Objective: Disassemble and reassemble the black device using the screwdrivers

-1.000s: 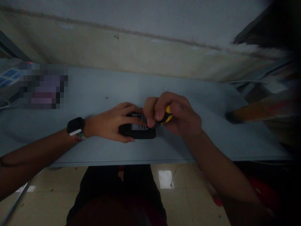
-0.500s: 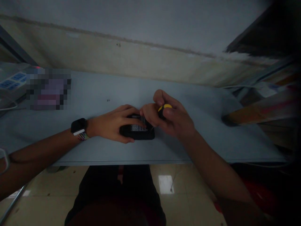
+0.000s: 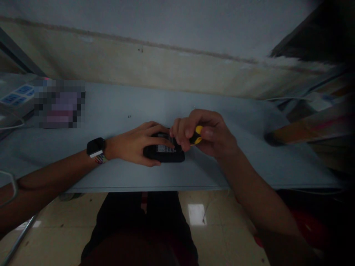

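Observation:
A black, rounded box-shaped device [image 3: 172, 157] with a printed label lies on the table. My left hand [image 3: 140, 144] grips it from the left, thumb along its near side and fingers over its top and far side. In my right hand [image 3: 212, 133] is a screwdriver [image 3: 196, 136] with a yellow and black handle, fingers wrapped round it. The screwdriver's shaft and tip are hidden behind the fingers, close to the device's right end.
Small dark bits [image 3: 129, 116] lie on the grey table [image 3: 111, 177] behind my left hand. A blurred-out object [image 3: 62, 107] and a white case with blue labels [image 3: 19, 94] are at the left. At the right lies a long orange roll [image 3: 299, 133], before the wall.
My right hand has turned at the wrist and shifted slightly right, tilting the screwdriver handle. My left hand stays on the device. The whole view has shifted a little.

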The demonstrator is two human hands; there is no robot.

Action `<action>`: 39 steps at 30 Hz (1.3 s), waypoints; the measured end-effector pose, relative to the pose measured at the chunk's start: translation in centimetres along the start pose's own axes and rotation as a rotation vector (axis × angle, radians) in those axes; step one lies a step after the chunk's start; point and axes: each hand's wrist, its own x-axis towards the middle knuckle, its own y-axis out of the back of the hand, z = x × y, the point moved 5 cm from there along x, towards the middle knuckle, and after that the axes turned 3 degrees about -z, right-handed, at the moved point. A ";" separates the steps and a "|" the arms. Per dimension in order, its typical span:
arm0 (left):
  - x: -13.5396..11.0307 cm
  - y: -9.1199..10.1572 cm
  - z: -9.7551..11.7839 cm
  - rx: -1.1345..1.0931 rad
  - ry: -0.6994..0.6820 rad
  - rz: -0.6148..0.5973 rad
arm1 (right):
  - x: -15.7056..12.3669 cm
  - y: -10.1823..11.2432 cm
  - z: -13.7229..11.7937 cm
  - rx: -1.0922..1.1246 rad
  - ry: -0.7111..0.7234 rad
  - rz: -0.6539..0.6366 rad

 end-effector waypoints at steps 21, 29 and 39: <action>0.3 -0.1 0.1 -0.014 -0.025 0.019 | 1.5 -2.7 -8.3 -1.559 -0.608 -0.496; 0.2 -0.2 -0.2 0.001 -0.057 0.057 | 2.0 -4.3 -8.6 -1.498 -0.601 -0.678; 0.3 -0.2 -0.1 0.016 -0.066 0.072 | 3.5 -4.7 -8.0 -1.669 -0.537 -0.789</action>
